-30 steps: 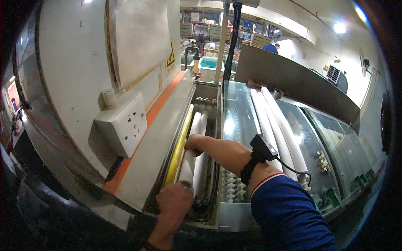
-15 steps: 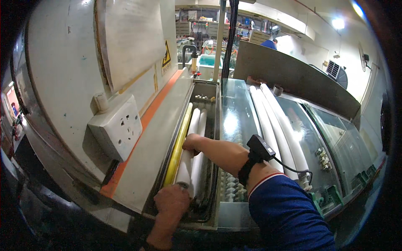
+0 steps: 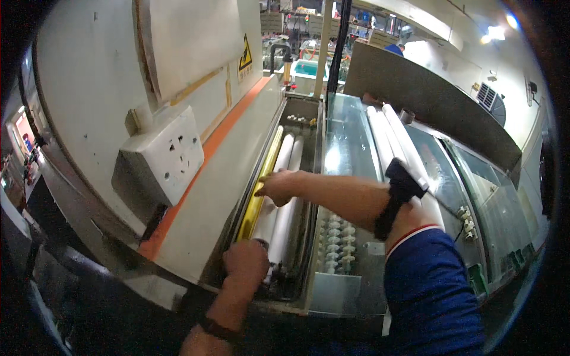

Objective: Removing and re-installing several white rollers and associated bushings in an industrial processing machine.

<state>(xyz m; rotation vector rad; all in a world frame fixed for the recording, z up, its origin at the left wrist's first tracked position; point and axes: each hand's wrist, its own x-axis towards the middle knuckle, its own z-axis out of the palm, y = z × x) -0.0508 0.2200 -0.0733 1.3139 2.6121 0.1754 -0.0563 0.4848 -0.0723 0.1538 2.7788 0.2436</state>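
White panel (image 3: 89, 89): filled the left side, its top cut off by the frame.
Glass covers (image 3: 347, 136): lay right of the trough; pale toothed wheels (image 3: 333, 240) showed beneath, partly hidden by the right arm.
Trough (image 3: 303, 109): narrow and dark, it held three rollers lengthwise; its near end was murky.
Loose white rollers (image 3: 404, 140): rested on the glass covers, near ends behind the right arm.
Paired white rollers (image 3: 285, 225): lay side by side inside the trough.
Yellow roller (image 3: 252, 212): lay in the trough, left of the pair, partly covered.
Right hand (image 3: 279, 186): arched above the rollers, fingers across the yellow one; whether it gripped, I could not tell.
Left hand (image 3: 246, 261): blurred at the rollers' near ends, fingers hidden, grip impossible to tell.
White bits (image 3: 297, 118): sat at the trough's far end, too small to identify.
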